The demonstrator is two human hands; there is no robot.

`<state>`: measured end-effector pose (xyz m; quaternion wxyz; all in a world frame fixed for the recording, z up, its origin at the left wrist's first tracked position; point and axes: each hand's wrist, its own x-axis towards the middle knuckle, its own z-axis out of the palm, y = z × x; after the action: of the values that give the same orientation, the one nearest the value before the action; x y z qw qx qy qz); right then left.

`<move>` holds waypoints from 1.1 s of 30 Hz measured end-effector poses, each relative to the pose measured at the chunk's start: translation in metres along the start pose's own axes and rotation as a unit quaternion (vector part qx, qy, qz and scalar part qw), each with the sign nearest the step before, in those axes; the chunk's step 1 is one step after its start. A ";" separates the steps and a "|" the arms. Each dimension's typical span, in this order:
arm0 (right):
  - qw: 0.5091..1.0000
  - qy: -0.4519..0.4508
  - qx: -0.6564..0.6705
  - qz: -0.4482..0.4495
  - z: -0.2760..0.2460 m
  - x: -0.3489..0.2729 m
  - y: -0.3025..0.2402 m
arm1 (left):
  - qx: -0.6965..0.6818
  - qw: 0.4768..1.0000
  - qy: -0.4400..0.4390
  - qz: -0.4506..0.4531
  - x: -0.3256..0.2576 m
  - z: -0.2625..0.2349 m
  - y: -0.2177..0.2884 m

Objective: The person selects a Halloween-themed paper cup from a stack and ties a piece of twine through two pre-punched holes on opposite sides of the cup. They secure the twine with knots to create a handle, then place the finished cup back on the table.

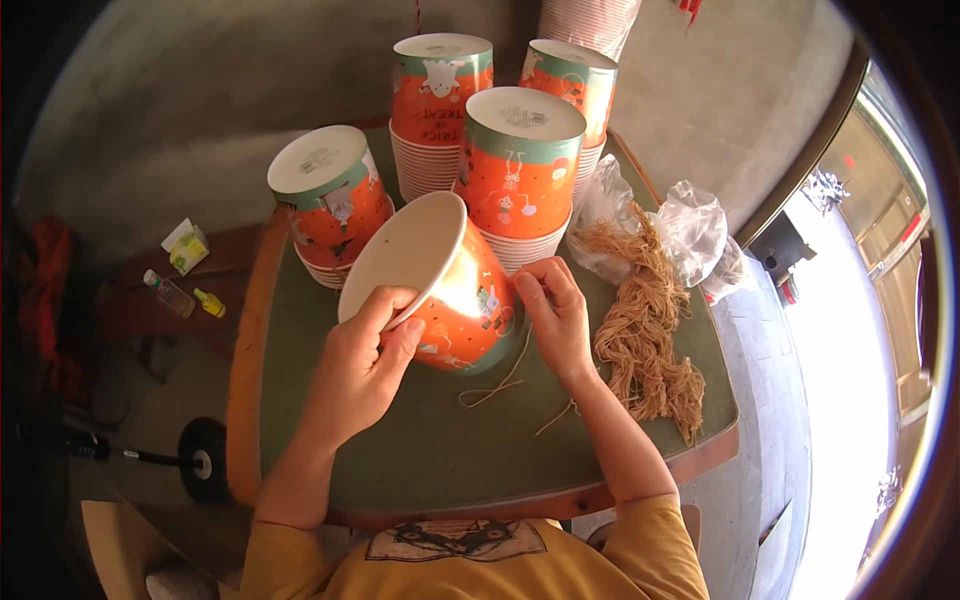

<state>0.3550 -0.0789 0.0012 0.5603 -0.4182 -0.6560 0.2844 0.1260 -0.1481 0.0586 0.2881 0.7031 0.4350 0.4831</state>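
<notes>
An orange paper bucket (462, 305) with small printed figures and a green base band is tilted above the table, its white inside facing up and left. My left hand (362, 378) pinches its near rim between thumb and fingers. Close against the bucket's right side, my right hand (556, 318) has its fingers closed on a thin tan string (507, 385), whose loose end trails down to the tabletop. Where the string meets the bucket is hidden. Right of that hand lies a tangled hank of tan twine (645, 340).
Upside-down stacks of similar buckets (520, 190) stand behind on the green table (430, 470), one stack (330, 200) at the left. Crumpled clear plastic bags (690, 230) lie at the right edge. A bench (225, 255) with bottles is farther left.
</notes>
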 end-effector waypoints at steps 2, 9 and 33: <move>0.999 0.009 0.044 0.029 0.005 -0.008 0.012 | -0.053 0.998 0.003 -0.020 -0.010 0.000 -0.023; 0.965 -0.026 0.237 0.107 0.015 -0.031 0.033 | -0.206 0.974 0.087 -0.041 -0.028 -0.005 -0.059; 0.988 -0.068 0.140 -0.017 0.029 -0.056 0.027 | -0.183 0.957 0.224 0.006 -0.039 0.022 -0.092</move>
<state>0.3343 -0.1115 -0.0560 0.5724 -0.3040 -0.6531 0.3917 0.1097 -0.1409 -0.0422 0.3040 0.5144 0.3885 0.7014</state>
